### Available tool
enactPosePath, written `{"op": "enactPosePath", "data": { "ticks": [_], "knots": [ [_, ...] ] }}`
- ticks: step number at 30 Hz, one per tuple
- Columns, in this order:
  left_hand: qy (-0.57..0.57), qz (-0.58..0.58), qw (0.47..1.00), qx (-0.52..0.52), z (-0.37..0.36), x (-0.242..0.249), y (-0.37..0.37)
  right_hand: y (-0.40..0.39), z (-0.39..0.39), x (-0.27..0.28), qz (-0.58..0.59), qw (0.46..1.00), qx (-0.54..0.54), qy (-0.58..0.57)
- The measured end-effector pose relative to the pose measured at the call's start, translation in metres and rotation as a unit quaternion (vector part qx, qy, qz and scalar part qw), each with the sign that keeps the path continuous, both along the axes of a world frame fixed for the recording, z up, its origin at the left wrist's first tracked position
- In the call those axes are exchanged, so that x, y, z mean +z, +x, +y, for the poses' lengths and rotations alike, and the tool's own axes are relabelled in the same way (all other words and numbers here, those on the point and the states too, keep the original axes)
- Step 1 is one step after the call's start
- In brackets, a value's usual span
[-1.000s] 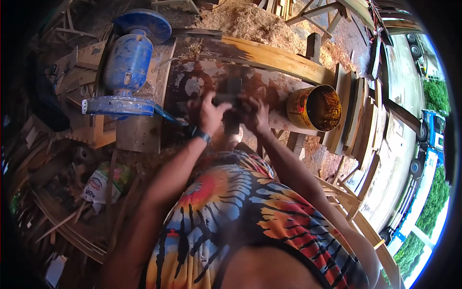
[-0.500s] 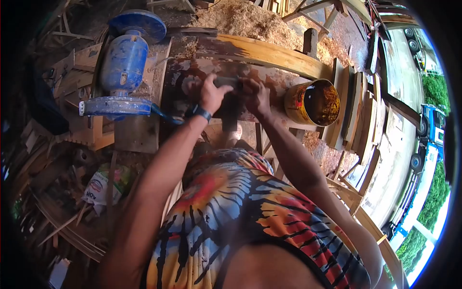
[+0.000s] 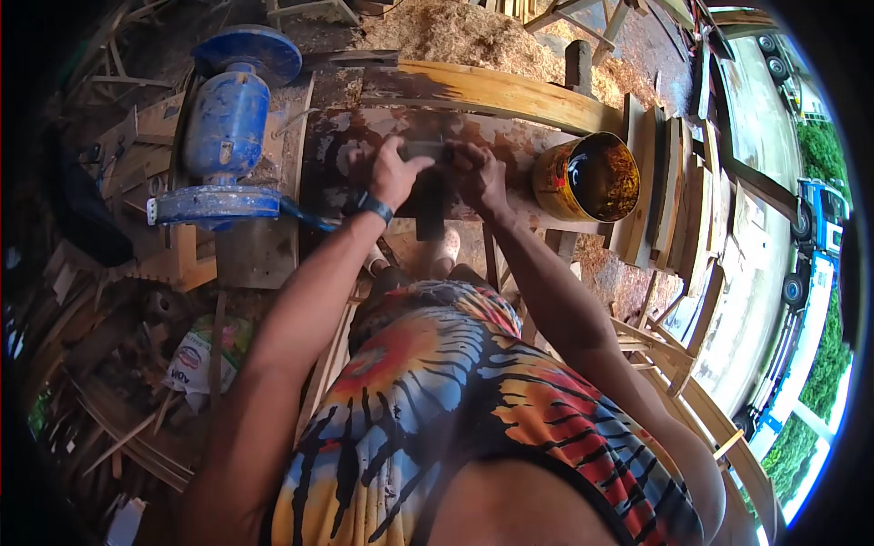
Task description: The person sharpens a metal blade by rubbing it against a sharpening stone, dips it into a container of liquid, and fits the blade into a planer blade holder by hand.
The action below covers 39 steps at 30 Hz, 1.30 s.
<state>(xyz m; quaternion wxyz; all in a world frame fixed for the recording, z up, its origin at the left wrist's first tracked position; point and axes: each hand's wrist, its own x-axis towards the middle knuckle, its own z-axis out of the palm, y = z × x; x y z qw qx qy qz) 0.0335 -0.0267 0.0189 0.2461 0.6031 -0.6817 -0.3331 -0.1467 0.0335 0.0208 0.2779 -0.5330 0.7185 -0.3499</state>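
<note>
My left hand, with a dark band on its wrist, is closed on the left end of a grey, flat, bar-like piece. My right hand has its fingers curled at the right end of that piece. Motion blur and dim light hide its exact kind. Beneath and between the hands, a dark flat strip reaches past the near edge of the wet, stained bench. A yellow bucket with dark liquid inside stands to the right of my right hand.
A blue grinder-like machine stands at the left, its hose or cable running toward the bench. A long plank lies along the far side. Stacked boards are beyond the bucket. Sawdust covers the ground; a truck is outside at right.
Both hands stay at nearly the same spot on the grey piece, with only a small shift. The view has tilted slightly, showing more of the feet below the bench.
</note>
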Motion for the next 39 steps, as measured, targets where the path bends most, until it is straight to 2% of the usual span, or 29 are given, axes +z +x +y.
{"op": "enactPosePath", "data": {
  "ticks": [1, 3, 6, 9, 11, 12, 15, 16, 17, 18, 19, 20, 21, 22, 23, 25, 27, 28, 29, 31, 34, 35, 38, 39],
  "knots": [
    [0.085, 0.135, 0.987, 0.011, 0.017, 0.002, 0.002, -0.002, 0.011, -0.001, 0.056, 0.996, 0.044, -0.045],
    [0.055, 0.07, 0.996, -0.016, 0.052, 0.019, 0.011, -0.003, 0.05, -0.007, 0.168, 0.968, 0.13, -0.135],
    [0.061, -0.017, 0.998, -0.009, 0.073, 0.036, 0.009, 0.0, 0.063, 0.001, 0.123, 0.986, 0.107, -0.04],
    [0.07, 0.105, 0.991, 0.037, 0.025, 0.001, -0.006, -0.008, 0.015, 0.003, 0.046, 0.996, 0.068, -0.046],
    [0.017, 0.065, 0.997, 0.033, -0.004, 0.005, -0.013, -0.013, -0.008, 0.005, 0.042, 0.996, 0.058, -0.047],
    [0.049, 0.032, 0.998, 0.02, -0.007, 0.011, -0.011, -0.015, -0.01, 0.006, 0.041, 0.997, 0.052, -0.047],
    [0.005, 0.104, 0.994, -0.024, 0.035, -0.02, 0.01, -0.01, 0.021, 0.018, -0.002, 0.99, 0.113, -0.079],
    [0.013, 0.109, 0.994, -0.018, 0.059, -0.033, 0.018, -0.01, 0.042, 0.0, 0.085, 0.988, 0.093, -0.085],
    [0.023, 0.114, 0.993, -0.013, 0.08, -0.039, 0.025, -0.007, 0.051, 0.003, 0.091, 0.989, 0.092, -0.067],
    [-0.084, -0.049, 0.993, -0.064, 0.083, 0.005, 0.027, -0.005, 0.056, 0.008, 0.097, 0.99, 0.09, -0.049],
    [-0.064, -0.02, 0.997, -0.048, 0.076, 0.012, 0.022, -0.004, 0.059, 0.011, 0.103, 0.99, 0.089, -0.03],
    [-0.045, 0.01, 0.998, -0.034, 0.062, 0.013, 0.016, -0.008, 0.046, 0.008, 0.103, 0.987, 0.088, -0.081],
    [-0.021, 0.04, 0.999, -0.021, 0.05, 0.01, 0.01, -0.013, 0.028, 0.003, 0.102, 0.988, 0.081, -0.086],
    [-0.047, 0.04, 0.998, -0.012, 0.03, 0.003, 0.003, -0.021, 0.005, -0.004, 0.101, 0.988, 0.076, -0.091],
    [-0.058, 0.124, 0.991, 0.007, 0.011, -0.038, -0.003, -0.026, -0.008, -0.008, 0.102, 0.987, 0.07, -0.099],
    [-0.046, 0.064, 0.997, -0.015, 0.003, -0.014, -0.003, -0.027, -0.009, -0.011, 0.132, 0.98, 0.074, -0.131],
    [0.041, 0.052, 0.997, -0.038, 0.024, 0.028, 0.004, -0.027, -0.001, -0.009, 0.136, 0.98, 0.083, -0.119],
    [0.017, -0.039, 0.997, -0.067, 0.044, 0.037, 0.011, -0.022, 0.023, -0.007, 0.125, 0.984, 0.089, -0.09],
    [0.045, 0.176, 0.983, -0.022, 0.069, -0.009, 0.016, -0.017, 0.043, -0.005, 0.113, 0.988, 0.093, -0.055],
    [-0.04, -0.025, 0.996, -0.082, 0.082, 0.015, 0.022, -0.013, 0.046, 0.001, 0.09, 0.989, 0.08, -0.091],
    [-0.037, 0.055, 0.997, -0.051, 0.045, 0.002, 0.004, -0.02, 0.011, -0.007, 0.079, 0.99, 0.063, -0.098],
    [0.025, 0.137, 0.989, -0.045, 0.022, -0.006, -0.004, -0.025, -0.008, -0.009, 0.081, 0.99, 0.059, -0.098],
    [0.016, 0.143, 0.989, -0.045, 0.01, -0.037, -0.004, -0.021, -0.016, 0.011, 0.124, 0.99, 0.026, -0.056],
    [0.005, 0.139, 0.989, -0.043, 0.024, -0.037, 0.0, -0.019, -0.006, 0.013, 0.089, 0.995, 0.037, -0.03]
  ]
}}
